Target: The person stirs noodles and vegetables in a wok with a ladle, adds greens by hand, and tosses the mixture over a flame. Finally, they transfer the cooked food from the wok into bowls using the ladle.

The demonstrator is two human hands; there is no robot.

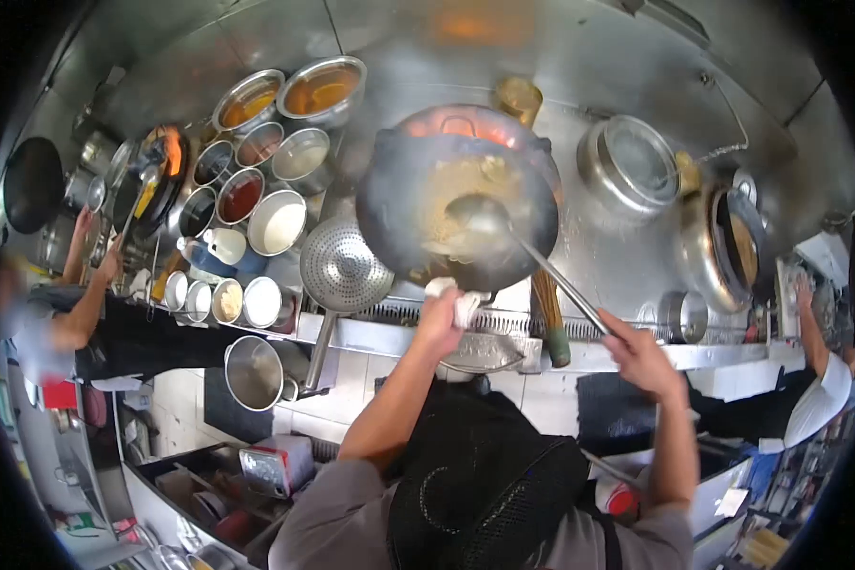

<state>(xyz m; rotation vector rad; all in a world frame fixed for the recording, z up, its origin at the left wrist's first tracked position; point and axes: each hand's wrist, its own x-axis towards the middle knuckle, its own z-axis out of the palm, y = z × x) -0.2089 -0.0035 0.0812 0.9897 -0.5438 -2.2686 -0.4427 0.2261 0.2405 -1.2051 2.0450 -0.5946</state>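
My left hand [441, 323] is closed around a white cloth [465, 306] at the near rim of a large dark wok [389, 214]. Steam blurs the pale, brothy food [470, 185] inside, and a red glow shows behind the far rim. In my right hand [642, 356] is the handle of a long metal ladle [482, 217]; its bowl rests over the food. A perforated strainer [347, 264] lies left of the wok, its handle over the counter's front edge. Right of the wok, a bamboo brush [553, 328] leans toward the edge.
Several metal pots of sauces [240, 195] and two bowls of orange liquid [323, 92] stand left. A tall pot [254, 373] hangs low in front. Lidded pots [627, 171] stand right. One co-worker [66, 323] works at far left, another [817, 370] at far right.
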